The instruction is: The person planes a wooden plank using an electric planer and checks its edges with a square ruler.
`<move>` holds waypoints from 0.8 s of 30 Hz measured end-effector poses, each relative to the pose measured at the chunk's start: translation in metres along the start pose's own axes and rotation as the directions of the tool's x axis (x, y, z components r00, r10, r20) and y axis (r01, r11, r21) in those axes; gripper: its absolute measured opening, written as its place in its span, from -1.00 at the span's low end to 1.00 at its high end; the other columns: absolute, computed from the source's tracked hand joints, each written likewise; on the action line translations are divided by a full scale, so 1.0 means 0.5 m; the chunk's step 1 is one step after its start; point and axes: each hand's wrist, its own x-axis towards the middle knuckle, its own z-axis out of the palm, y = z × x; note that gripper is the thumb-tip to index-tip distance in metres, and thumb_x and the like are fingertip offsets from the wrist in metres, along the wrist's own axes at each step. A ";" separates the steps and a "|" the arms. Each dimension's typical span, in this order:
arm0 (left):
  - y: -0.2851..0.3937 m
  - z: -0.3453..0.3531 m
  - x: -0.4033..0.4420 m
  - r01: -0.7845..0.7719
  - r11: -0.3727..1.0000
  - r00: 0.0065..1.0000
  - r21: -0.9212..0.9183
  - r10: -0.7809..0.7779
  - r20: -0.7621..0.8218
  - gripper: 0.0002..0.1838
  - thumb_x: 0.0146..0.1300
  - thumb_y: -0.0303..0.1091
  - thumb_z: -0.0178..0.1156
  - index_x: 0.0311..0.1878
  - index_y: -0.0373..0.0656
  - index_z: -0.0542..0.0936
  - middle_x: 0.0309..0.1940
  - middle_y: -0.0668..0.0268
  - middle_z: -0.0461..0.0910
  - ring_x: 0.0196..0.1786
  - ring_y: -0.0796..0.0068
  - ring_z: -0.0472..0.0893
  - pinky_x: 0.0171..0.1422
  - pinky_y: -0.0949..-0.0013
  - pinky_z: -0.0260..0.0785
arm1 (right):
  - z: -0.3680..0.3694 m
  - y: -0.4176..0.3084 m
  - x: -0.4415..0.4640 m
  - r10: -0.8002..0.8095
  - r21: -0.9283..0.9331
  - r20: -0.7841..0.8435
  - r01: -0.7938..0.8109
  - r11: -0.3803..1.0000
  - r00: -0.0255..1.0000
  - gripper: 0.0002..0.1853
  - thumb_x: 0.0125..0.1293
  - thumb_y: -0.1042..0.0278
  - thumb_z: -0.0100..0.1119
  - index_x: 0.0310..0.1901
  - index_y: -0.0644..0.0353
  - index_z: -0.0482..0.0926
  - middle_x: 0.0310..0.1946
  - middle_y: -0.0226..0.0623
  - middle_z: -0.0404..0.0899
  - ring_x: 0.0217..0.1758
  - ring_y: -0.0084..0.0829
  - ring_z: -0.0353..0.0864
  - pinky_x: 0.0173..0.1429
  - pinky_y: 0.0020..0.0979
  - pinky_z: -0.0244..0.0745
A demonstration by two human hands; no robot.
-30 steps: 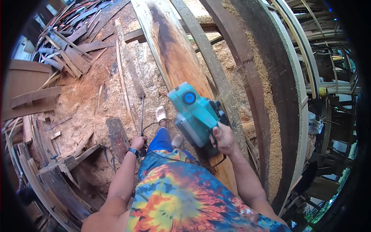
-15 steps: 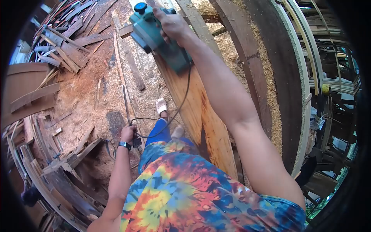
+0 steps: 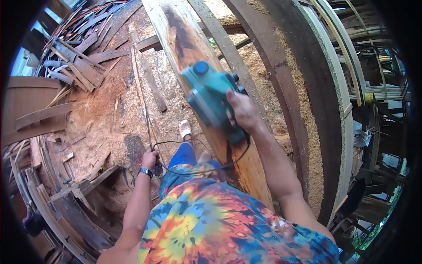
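The right hand [image 3: 243,110] is closed around the handle of the power planer [image 3: 211,94], which sits midway along the pale plank [image 3: 251,169]. The planer is blurred, and its underside is hidden. The left hand [image 3: 150,159] is closed on the black cord [image 3: 176,141] (whether it also holds the thin strip beside it is hard to tell). The plank's far end is cut off by the view, and its near end disappears behind the shirt [image 3: 228,220]. Bare plank lies ahead of and behind the planer; its left edge faces the sawdust-covered floor [image 3: 94,121], its right a narrow board [image 3: 233,53].
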 end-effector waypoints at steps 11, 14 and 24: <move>-0.034 0.124 -0.004 -0.075 0.997 0.997 0.001 0.075 -0.004 -0.51 0.02 -0.53 0.17 0.10 -0.38 0.46 -0.56 0.25 0.55 -0.74 0.57 0.35 -0.69 0.41 0.21 | -0.143 0.232 -0.571 0.169 0.036 -0.047 -0.167 0.985 0.985 -0.18 0.23 -0.58 -0.02 -0.23 0.26 0.52 -0.66 -0.48 0.40 -0.63 -0.66 0.38 -0.54 -0.54 0.27; -0.019 0.140 -0.028 -0.133 0.991 0.990 0.010 0.132 0.041 -0.45 0.03 -0.54 0.16 0.18 -0.36 0.42 -0.55 0.25 0.55 -0.73 0.58 0.36 -0.69 0.41 0.19 | -0.139 0.225 -0.551 0.196 0.069 -0.052 -0.192 0.979 0.979 -0.21 0.24 -0.55 0.00 -0.26 0.25 0.52 -0.67 -0.48 0.41 -0.63 -0.66 0.38 -0.54 -0.54 0.28; 0.079 0.096 0.063 -0.005 0.999 0.996 -0.035 0.008 0.084 -0.60 0.15 -0.48 0.14 0.10 -0.28 0.49 -0.50 0.29 0.57 -0.67 0.64 0.35 -0.61 0.46 0.20 | -0.106 0.082 -0.195 0.062 0.023 -0.028 -0.061 0.998 0.998 -0.34 0.38 -0.40 -0.03 -0.40 0.20 0.45 -0.70 -0.50 0.38 -0.65 -0.68 0.36 -0.57 -0.54 0.26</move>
